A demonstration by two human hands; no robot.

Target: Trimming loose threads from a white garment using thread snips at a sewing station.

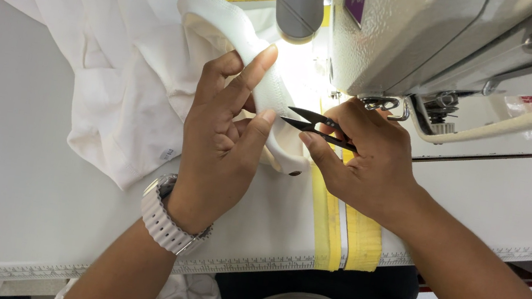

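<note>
My left hand (223, 132), with a white watch band at the wrist, pinches a curved white ribbed collar band (238, 29) of a white garment (113, 42). Index finger and thumb press on the band near its lower end. My right hand (365, 164) grips small black thread snips (312, 125), blades slightly apart and pointing left toward the band, just beside my left fingertips. Both hands sit right in front of the sewing machine's needle area, under its bright lamp.
A grey-white sewing machine head (437, 41) fills the upper right, with its presser foot (388, 107) behind my right hand. Yellow tape strips (338, 230) run along the white table (5, 202). A beige cable (530, 119) hangs at the right.
</note>
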